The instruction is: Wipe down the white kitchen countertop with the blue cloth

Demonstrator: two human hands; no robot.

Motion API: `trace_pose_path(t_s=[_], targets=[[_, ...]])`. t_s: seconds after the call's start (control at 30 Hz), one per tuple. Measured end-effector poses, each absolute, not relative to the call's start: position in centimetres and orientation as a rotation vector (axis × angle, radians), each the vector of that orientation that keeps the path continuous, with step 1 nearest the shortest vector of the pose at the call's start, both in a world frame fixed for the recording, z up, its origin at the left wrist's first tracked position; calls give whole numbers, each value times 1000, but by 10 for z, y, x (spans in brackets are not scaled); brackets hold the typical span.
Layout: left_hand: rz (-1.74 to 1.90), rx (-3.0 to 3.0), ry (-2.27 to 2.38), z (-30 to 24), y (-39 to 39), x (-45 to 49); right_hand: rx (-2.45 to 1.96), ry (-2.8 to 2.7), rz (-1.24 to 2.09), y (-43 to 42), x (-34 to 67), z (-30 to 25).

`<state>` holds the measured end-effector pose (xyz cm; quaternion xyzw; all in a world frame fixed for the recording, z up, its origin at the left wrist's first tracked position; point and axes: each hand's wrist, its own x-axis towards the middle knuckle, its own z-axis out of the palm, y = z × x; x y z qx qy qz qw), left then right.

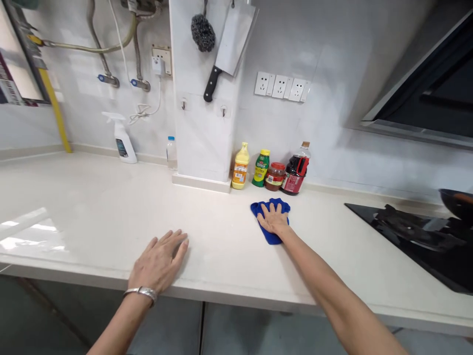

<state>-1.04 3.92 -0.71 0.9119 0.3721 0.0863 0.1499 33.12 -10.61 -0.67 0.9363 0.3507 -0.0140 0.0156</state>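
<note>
On the white countertop [218, 231], my right hand [273, 219] lies flat with its fingers spread, pressing down on a blue cleaning cloth [272, 238]. The cloth is a little rumpled, and its edges show around the hand. Just behind it stand a green bottle [261, 168] with a yellow cap, a red-lidded jar [275, 177] and a large dark sauce bottle [295, 170]. My left hand [158, 261] rests near the counter's front edge, palm down and fingers stretched out, with nothing in it. A silver bracelet [142, 294] circles that wrist.
A yellow bottle [240, 167] stands beside the wall pillar [203, 143], where a cleaver [229, 44] and a steel wool scrubber [203, 33] hang. Further left are a clear bottle [171, 153] and a white spray bottle [123, 140]. A black gas stove [414, 236] borders the right side, under a range hood [428, 93].
</note>
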Motion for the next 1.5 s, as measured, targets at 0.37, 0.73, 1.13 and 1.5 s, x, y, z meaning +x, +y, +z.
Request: trace_pose_path(t_s=[0.37,0.73,1.13,1.5], targets=[[355,2531,1112,-6,35,-12,2614,1986,-142,-34,187,-2],[287,2521,1164,9,28,-14,2463,2218,-178,-126,127,15],[183,2620,1041,-1,47,-11,2125,2304,1099,-255,171,-23],[82,2623,1136,14,28,-7,1940,2219,1209,-380,263,-21]])
